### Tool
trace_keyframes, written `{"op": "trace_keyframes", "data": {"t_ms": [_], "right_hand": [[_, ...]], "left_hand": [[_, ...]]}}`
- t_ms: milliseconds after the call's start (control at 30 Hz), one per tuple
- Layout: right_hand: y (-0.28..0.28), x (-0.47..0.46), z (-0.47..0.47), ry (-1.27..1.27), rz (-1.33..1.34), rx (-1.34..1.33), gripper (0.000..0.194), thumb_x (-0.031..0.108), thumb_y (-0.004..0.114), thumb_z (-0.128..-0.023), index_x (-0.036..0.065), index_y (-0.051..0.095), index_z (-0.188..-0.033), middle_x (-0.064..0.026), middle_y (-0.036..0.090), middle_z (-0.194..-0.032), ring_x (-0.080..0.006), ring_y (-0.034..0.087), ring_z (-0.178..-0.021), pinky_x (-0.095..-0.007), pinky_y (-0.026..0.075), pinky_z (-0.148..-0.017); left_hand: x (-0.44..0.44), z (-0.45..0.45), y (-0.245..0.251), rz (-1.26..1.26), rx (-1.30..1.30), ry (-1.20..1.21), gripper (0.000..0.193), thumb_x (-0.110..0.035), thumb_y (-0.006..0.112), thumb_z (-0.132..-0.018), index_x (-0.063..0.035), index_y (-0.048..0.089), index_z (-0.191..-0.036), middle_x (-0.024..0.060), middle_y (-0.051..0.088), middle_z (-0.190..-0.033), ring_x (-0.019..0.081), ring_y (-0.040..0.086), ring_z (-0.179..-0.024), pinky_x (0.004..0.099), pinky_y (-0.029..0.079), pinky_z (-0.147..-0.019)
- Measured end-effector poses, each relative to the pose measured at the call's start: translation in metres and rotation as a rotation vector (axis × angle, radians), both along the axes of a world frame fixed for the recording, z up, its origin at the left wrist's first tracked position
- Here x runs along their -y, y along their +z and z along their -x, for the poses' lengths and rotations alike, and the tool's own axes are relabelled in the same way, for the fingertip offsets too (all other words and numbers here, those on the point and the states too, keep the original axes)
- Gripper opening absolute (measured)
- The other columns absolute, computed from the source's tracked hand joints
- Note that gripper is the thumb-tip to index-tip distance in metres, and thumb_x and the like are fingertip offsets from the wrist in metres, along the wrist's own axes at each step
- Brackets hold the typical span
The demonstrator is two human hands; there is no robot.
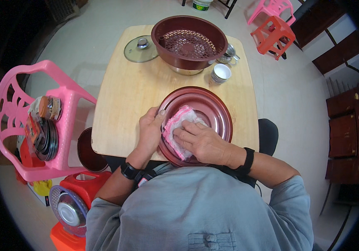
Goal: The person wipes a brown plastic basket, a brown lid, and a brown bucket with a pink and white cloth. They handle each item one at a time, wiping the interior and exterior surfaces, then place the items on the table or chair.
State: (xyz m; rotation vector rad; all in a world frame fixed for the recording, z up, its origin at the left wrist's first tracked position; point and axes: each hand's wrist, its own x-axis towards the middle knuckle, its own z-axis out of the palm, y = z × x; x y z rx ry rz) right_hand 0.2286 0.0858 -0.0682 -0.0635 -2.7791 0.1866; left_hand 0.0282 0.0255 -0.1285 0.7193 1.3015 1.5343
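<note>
A shiny maroon round lid or shallow tray (218, 117), ringed with concentric ridges, is tilted at the table's near edge against my body. My left hand (149, 129) grips its left rim, thumb on top and fingers mostly hidden beneath. Bunched under my right hand (203, 142) is a white cloth with pink edging (174, 127), pressed onto the maroon surface. Those right fingers are bent over the cloth, and part of it is covered by them.
On the wooden table (126, 100) are a brown perforated basket (189, 56), a glass lid (134, 51), stacked cups (221, 73) and metal ware (229, 53). At left, a pink chair (69, 125) holds stacked plates (50, 141) and a jar (52, 108); a dark bin (88, 150) stands beside it.
</note>
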Motion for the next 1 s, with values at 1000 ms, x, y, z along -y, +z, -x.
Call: {"op": "trace_keyframes", "data": {"t_ms": [1000], "right_hand": [[-0.007, -0.074, 0.017, -0.519, -0.064, 0.070, 0.025, 0.014, 0.063, -0.085, 0.000, 0.069, -0.105, -0.0140, 0.068, -0.107, -0.0328, 0.067, -0.096, -0.0424, 0.056, -0.084]], "left_hand": [[0.005, 0.002, -0.011, -0.058, -0.004, -0.053, 0.029, -0.011, 0.059, -0.106, 0.0071, 0.064, -0.128, 0.0091, 0.072, -0.116, 0.0132, 0.064, -0.103, 0.0284, 0.051, -0.094]]}}
